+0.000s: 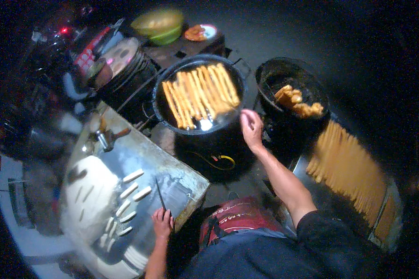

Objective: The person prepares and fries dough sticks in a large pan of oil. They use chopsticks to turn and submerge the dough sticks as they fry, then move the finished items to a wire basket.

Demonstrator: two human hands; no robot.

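Observation:
On the near edge of the metal-topped work table (186,205), my left hand (162,221) grips a thin dark stick (159,191), which points away across the top. Left of it lie several short white dough strips (129,190) beside a large flattened piece of dough (90,195). My right hand (252,127) is at the right front rim of a wide round pan (162,120), its fingers curled. Blur and dimness hide whether it holds anything. Golden fried dough sticks (202,92) lie side by side in the pan's dark, shiny liquid.
Right of the pan, a dark basin (265,90) holds browned fried pieces (293,99). Rows of fried sticks (349,167) fill a tray nearer me. Behind stand a green bowl (164,33) and a plate (209,32). A metal cylinder (104,141) lies at the table's far corner.

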